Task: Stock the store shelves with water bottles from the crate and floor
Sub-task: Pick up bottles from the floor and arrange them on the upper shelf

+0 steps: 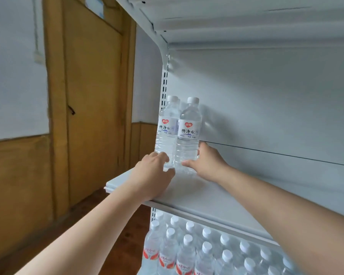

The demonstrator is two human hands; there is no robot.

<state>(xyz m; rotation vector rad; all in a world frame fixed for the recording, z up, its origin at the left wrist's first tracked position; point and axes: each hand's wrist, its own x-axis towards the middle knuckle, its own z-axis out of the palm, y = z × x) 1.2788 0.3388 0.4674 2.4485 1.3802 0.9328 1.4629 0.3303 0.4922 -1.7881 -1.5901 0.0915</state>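
Observation:
Two clear water bottles with white caps and white labels stand upright side by side at the far left end of a white shelf (203,195). My left hand (153,175) grips the base of the left bottle (167,126). My right hand (207,161) wraps around the base of the right bottle (188,132), thumb in front and fingers behind. A third cap shows just behind the left bottle. Both bottles rest on the shelf close to the back panel.
The shelf below holds several rows of white-capped bottles (197,247) with red labels. Another white shelf (226,20) hangs overhead. A slotted upright (164,84) marks the unit's left edge. A wooden door (91,106) and a wood-panelled wall stand to the left.

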